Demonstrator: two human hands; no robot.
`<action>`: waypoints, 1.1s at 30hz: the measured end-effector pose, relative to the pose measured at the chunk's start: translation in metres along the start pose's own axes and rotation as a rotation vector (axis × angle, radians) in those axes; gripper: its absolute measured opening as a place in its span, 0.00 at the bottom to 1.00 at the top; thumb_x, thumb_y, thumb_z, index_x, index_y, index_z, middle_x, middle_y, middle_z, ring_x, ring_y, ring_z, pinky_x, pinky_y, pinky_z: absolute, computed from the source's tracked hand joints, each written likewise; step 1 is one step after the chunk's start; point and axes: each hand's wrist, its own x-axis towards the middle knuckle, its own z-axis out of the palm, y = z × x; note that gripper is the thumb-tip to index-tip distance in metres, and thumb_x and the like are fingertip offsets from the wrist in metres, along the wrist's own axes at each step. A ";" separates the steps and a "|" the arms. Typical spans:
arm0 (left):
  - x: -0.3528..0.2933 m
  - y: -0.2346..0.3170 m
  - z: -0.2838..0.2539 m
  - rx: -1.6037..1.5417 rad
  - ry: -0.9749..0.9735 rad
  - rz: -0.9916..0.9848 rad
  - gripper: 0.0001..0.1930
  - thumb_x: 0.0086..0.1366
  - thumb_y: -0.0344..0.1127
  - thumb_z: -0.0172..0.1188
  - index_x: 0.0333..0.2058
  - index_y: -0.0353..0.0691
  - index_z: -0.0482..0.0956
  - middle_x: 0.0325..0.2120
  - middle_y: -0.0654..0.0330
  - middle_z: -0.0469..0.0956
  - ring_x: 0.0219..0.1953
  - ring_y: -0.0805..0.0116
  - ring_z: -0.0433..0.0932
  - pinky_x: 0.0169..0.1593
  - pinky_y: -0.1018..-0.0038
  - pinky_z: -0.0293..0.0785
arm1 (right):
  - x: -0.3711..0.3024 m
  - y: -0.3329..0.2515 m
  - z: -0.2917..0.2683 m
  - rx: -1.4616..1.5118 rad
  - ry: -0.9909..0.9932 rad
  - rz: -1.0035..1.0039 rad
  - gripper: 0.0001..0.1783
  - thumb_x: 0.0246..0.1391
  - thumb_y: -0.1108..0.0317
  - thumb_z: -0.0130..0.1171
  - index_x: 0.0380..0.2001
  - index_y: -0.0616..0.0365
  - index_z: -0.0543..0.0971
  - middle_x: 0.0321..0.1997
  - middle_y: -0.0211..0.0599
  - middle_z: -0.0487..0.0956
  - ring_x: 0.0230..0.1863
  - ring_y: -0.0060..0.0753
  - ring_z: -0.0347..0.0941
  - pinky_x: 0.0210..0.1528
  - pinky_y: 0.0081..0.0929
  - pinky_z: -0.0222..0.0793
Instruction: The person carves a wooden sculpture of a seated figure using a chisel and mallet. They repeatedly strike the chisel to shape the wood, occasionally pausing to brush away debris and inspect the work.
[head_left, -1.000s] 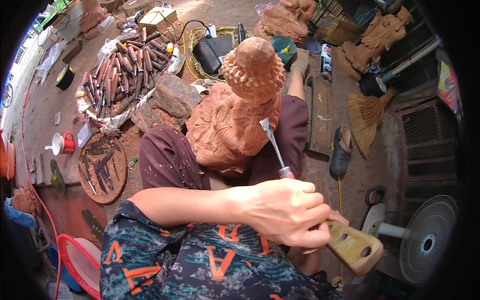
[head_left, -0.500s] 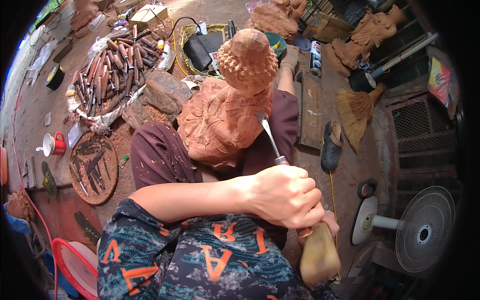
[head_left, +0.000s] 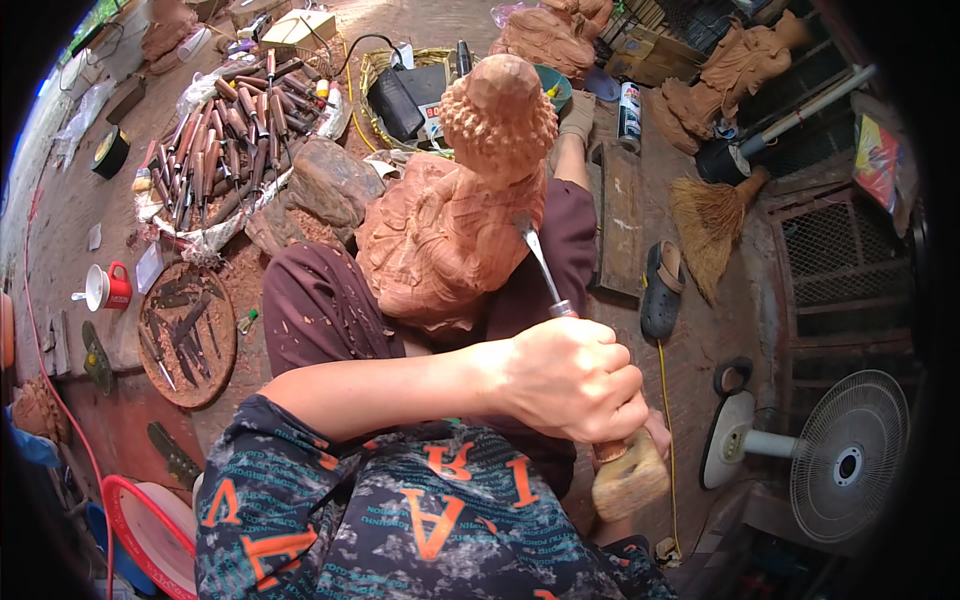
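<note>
A reddish-brown carved wooden statue (head_left: 450, 240) with a knobbly head lies across my lap, head pointing away. My left hand (head_left: 570, 385) reaches across my body and is closed round a chisel (head_left: 540, 260); the chisel's metal blade touches the statue's right side below the head. Just under that hand is a wooden mallet (head_left: 630, 482). My right hand (head_left: 657, 437) grips the mallet and is mostly hidden behind the left hand, with only a few fingers showing.
Many carving chisels lie in a heap (head_left: 215, 140) at the far left, more on a round tray (head_left: 185, 335) beside a red cup (head_left: 115, 287). A stone (head_left: 330, 180), a broom (head_left: 712, 215), a sandal (head_left: 662, 290) and a floor fan (head_left: 850, 465) surround me.
The mallet has swung in from the lower right to just under my left hand. The chisel stays against the statue, which sits higher in view.
</note>
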 end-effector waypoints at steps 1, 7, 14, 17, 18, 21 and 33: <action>0.001 0.000 -0.001 -0.008 0.000 -0.002 0.10 0.46 0.41 0.59 0.19 0.46 0.67 0.15 0.71 0.60 0.16 0.78 0.64 0.20 0.79 0.59 | -0.004 -0.007 -0.003 0.054 0.002 0.061 0.19 0.51 0.67 0.67 0.39 0.54 0.67 0.26 0.32 0.68 0.25 0.28 0.65 0.28 0.27 0.61; 0.002 -0.001 -0.004 -0.046 0.001 -0.018 0.10 0.46 0.41 0.59 0.19 0.47 0.67 0.14 0.71 0.60 0.16 0.78 0.64 0.20 0.79 0.59 | -0.009 0.000 -0.012 0.033 -0.031 0.077 0.27 0.49 0.64 0.71 0.46 0.52 0.65 0.34 0.33 0.71 0.32 0.28 0.70 0.35 0.29 0.67; 0.008 -0.002 -0.015 -0.085 0.013 -0.045 0.08 0.46 0.39 0.59 0.19 0.46 0.68 0.14 0.72 0.60 0.16 0.78 0.63 0.19 0.79 0.59 | -0.010 0.015 -0.014 -0.057 0.044 -0.064 0.20 0.46 0.81 0.60 0.39 0.55 0.63 0.22 0.32 0.65 0.19 0.29 0.61 0.21 0.28 0.57; 0.008 -0.003 -0.015 -0.111 0.053 -0.057 0.09 0.46 0.40 0.60 0.19 0.46 0.68 0.14 0.71 0.59 0.15 0.78 0.63 0.19 0.78 0.58 | 0.010 0.002 -0.014 -0.028 0.023 -0.081 0.22 0.45 0.82 0.59 0.40 0.55 0.62 0.23 0.32 0.65 0.19 0.29 0.61 0.21 0.29 0.58; 0.008 -0.003 -0.016 -0.124 0.038 -0.054 0.10 0.47 0.40 0.60 0.19 0.46 0.68 0.14 0.71 0.59 0.15 0.78 0.63 0.18 0.78 0.57 | 0.021 -0.004 -0.011 0.067 0.070 -0.101 0.22 0.45 0.82 0.59 0.41 0.55 0.63 0.23 0.32 0.65 0.18 0.30 0.60 0.21 0.29 0.58; 0.011 -0.005 -0.021 -0.171 0.032 -0.058 0.11 0.48 0.40 0.63 0.19 0.45 0.69 0.14 0.71 0.59 0.15 0.78 0.63 0.17 0.78 0.56 | 0.024 0.010 -0.010 0.097 0.148 -0.224 0.23 0.43 0.83 0.60 0.41 0.56 0.63 0.23 0.33 0.66 0.17 0.30 0.60 0.20 0.30 0.58; 0.013 -0.012 -0.032 -0.247 0.084 -0.097 0.15 0.53 0.40 0.66 0.18 0.44 0.69 0.14 0.70 0.58 0.14 0.76 0.62 0.16 0.77 0.55 | 0.029 -0.012 -0.018 -0.095 -0.021 -0.044 0.21 0.43 0.84 0.60 0.39 0.57 0.64 0.20 0.33 0.64 0.17 0.32 0.60 0.20 0.31 0.57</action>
